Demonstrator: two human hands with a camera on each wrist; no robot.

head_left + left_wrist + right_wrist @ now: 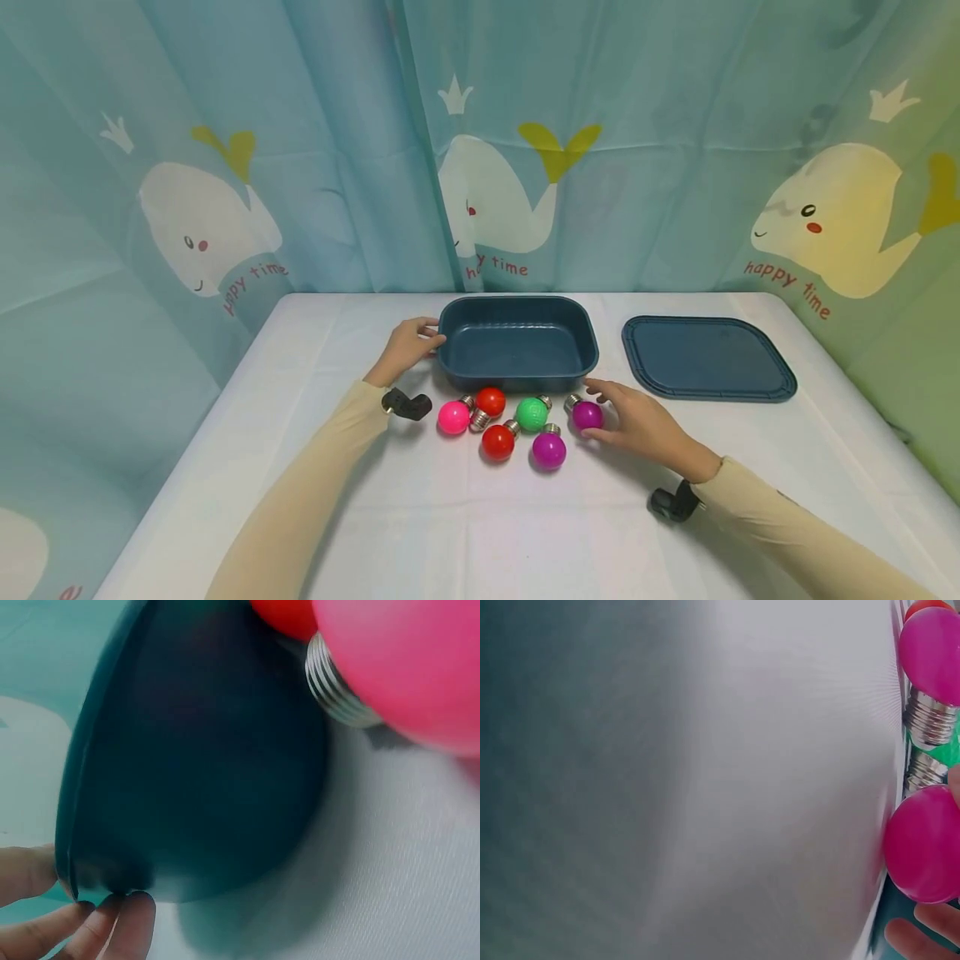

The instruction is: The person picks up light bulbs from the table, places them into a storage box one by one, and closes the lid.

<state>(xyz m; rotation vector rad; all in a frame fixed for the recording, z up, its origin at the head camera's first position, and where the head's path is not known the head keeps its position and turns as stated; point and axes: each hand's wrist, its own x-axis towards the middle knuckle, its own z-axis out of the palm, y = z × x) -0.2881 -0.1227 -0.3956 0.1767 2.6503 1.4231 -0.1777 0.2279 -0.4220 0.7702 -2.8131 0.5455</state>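
Observation:
My left hand [408, 346] holds the left end of a dark blue rectangular tub [517, 385]. In the left wrist view its fingers [129, 926] lie on both sides of the tub's rim [67, 817]. My right hand [637, 421] reaches around a purple light bulb [587, 417], thumb on the near side and fingers beyond; in the right wrist view fingers show close to this bulb [924, 844], contact unclear. Beside it lie another purple bulb [549, 451], a green bulb [532, 414], two red bulbs [498, 442] and a pink bulb [453, 417], all with silver screw bases.
A dark blue flat tray [708, 358] with a raised rim lies to the right of the tub on the white-covered table [465, 533]. A whale-patterned curtain [637, 208] hangs behind and along both sides. Each wrist wears a small black camera [407, 405].

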